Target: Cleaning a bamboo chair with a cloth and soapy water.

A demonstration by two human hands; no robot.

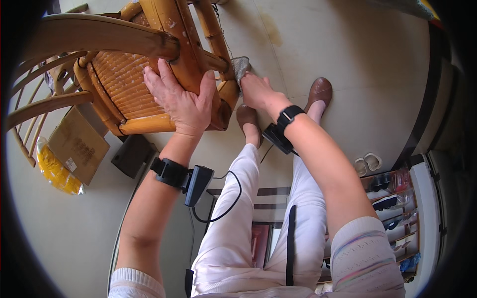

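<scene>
A bamboo chair (123, 85) with a slatted seat and curved armrests stands before me at the left. My left hand (184, 98) rests on the edge of its frame, thumb on one side and fingers spread over the seat side. A grey cloth (240, 67) is in my right hand (261, 89), pressed against the chair's outer lower frame near a leg joint. Part of the cloth is hidden by the fingers. Pale spots and worn patches mark the bamboo. Black straps with small devices sit on both my forearms.
A cardboard box (78, 143), a yellow item in clear plastic (57, 167) and a dark box-shaped object (132, 156) lie beyond the chair at left. Pale slippers (367, 164) stand by a shoe rack (395, 208) at right. The tiled floor (357, 111) has a brownish stain.
</scene>
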